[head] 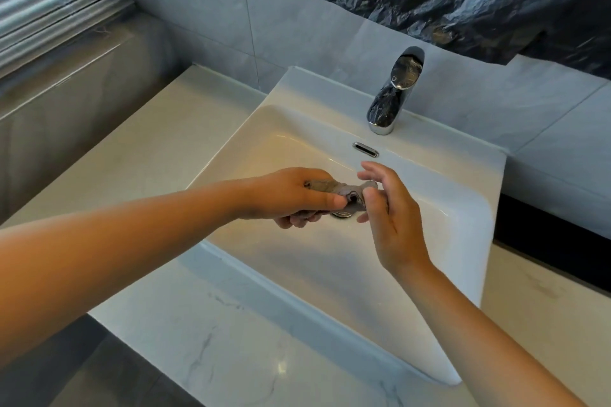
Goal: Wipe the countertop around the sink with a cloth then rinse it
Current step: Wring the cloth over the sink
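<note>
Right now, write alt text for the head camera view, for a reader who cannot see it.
Over a white ceramic sink, a person's left hand grips a twisted grey cloth while the right hand, fingers mostly straight, touches its other end. A chrome faucet stands behind the basin, with no water visibly running, and pale marbled countertop surrounds it.

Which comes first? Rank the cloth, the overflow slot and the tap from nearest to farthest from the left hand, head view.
1. Cloth: gripped in the left hand, over the sink.
2. Overflow slot: on the sink's back wall, beyond the hand.
3. Tap: on the rim behind the slot, farthest.
</note>
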Motion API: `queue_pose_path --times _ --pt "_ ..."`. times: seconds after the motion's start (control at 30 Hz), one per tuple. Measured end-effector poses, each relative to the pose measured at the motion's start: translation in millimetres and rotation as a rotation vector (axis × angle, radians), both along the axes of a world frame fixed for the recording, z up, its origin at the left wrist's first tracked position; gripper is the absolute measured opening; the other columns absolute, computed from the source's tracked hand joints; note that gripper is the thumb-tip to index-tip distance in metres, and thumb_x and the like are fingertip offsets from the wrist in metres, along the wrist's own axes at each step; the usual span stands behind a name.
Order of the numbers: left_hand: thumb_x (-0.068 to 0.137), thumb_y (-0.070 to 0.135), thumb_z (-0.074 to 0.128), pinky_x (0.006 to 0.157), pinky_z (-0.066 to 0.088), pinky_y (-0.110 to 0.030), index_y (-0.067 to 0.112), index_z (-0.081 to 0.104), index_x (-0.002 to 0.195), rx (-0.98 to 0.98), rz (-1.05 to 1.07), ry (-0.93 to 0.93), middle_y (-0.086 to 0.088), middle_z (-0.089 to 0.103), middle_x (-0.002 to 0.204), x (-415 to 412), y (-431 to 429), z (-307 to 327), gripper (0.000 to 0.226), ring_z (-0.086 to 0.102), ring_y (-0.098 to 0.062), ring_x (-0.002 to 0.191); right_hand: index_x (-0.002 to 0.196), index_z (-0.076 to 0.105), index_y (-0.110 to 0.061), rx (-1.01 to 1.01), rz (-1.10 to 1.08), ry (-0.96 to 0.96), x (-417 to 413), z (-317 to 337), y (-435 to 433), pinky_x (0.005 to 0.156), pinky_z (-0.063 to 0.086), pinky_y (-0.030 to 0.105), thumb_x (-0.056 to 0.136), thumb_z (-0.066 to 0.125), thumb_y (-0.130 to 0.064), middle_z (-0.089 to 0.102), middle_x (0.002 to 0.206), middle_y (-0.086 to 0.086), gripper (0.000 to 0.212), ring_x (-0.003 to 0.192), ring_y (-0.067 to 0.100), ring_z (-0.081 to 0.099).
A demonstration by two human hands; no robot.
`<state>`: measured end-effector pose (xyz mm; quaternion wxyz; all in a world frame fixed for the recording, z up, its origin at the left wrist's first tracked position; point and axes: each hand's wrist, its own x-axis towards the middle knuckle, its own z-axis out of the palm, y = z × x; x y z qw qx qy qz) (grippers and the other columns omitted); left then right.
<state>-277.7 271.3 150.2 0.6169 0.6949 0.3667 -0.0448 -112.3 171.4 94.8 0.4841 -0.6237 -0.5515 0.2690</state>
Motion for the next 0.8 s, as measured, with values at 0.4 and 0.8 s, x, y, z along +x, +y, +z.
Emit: queue_pose_path --times 0.4,0.8 --pt "0.082 0.050 0.064 0.065 0.045 -0.018 0.026 0.049 0.112 0.636 -0.355 0.265 0.010 0.052 0.088 5.0 -2.6 -3.3 0.041 0.052 -0.007 0.077 0.064 0.065 -0.008 -0.277 0.051 -0.140 -5.5 -10.8 25.8 0.058 0.049 0.037 0.087 0.023 -0.047 0.060 0.056 0.005 0.062 0.059 0.018 0.058" --pt "0.092 0.046 0.051 0.061 0.032 -0.025 0.015 0.051 0.111 1.152 -0.652 0.053 -0.002 0.064 0.087 13.5 31.5 -23.1 0.036 0.044 -0.015 0.062 0.055 0.038 -0.014 -0.959 0.124 0.404 -3.4 10.0 34.7 0.038 0.015 0.018 0.090 0.023 -0.032 0.030 0.044 -0.002 0.043 0.036 0.010 0.020"
